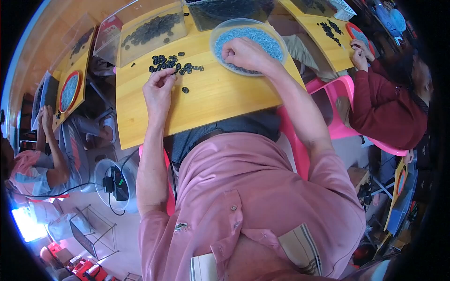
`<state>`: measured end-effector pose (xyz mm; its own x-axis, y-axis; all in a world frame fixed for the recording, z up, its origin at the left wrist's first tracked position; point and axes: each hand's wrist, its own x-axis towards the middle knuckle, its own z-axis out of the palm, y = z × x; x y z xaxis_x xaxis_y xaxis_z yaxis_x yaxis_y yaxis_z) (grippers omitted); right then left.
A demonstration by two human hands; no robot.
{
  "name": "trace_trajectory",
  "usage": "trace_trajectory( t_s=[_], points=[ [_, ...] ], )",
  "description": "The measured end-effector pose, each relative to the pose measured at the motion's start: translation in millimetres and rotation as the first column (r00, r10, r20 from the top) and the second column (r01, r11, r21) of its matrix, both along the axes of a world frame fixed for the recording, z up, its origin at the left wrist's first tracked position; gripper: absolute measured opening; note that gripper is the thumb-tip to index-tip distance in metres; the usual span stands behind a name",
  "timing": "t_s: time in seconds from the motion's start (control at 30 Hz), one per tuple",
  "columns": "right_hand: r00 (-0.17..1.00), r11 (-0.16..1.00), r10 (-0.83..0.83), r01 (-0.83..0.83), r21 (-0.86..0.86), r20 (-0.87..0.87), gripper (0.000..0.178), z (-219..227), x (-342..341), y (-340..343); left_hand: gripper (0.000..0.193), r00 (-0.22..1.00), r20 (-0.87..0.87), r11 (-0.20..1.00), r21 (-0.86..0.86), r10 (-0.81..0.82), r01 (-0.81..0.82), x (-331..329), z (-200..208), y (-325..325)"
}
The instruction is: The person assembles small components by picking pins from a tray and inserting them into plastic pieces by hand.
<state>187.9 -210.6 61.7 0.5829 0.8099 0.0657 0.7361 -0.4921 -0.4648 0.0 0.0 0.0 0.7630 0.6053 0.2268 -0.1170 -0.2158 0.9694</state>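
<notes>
My left hand [159, 91] is at the pile of small black round parts [161, 62] on the yellow table. Its thumb and forefinger are pinched on a small black part at the pile's near edge. One single black disc [185, 90] lies apart, just right of that hand. My right hand [246, 54] reaches into a clear round bowl [282, 47] filled with small blue pieces [253, 33]. Its fingers are drawn together and point down into the pieces; what they hold is hidden.
A clear bin [154, 35] with more black discs stands at the back left of the table [206, 105], beside a dark-filled bin [229, 11]. A small black screw-like piece [133, 64] lies at left. Co-workers sit at tables on both sides; a pink chair [340, 93] is at right.
</notes>
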Motion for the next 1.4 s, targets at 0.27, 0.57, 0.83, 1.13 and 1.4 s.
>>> trace_trajectory(
  t_s=[0.27,0.57,0.83,1.13,1.4],
  points=[
    [0.982,0.980,0.007,0.032,0.197,-0.190,0.013,2,18,-16,0.018,1.000,0.001,0.998,-0.069,0.000,0.000,1,-1,-10],
    [0.933,0.976,-0.020,0.097,0.196,-0.360,0.014,7,14,-13,0.018,1.000,0.003,0.981,-0.191,-0.023,0.023,0,7,-13],
    [0.903,0.954,0.070,0.064,0.294,-0.423,0.015,4,12,-6,0.022,0.972,0.174,0.765,-0.601,-0.160,0.234,-4,11,-24],
    [0.936,0.956,0.003,0.101,0.276,-0.352,0.016,10,12,-9,0.023,0.949,0.192,0.734,-0.601,-0.252,0.316,-5,10,-30],
    [0.997,0.989,-0.075,0.075,0.126,-0.005,0.015,8,17,-14,0.022,0.942,0.194,0.753,-0.566,-0.275,0.336,-4,10,-29]
  ],
)
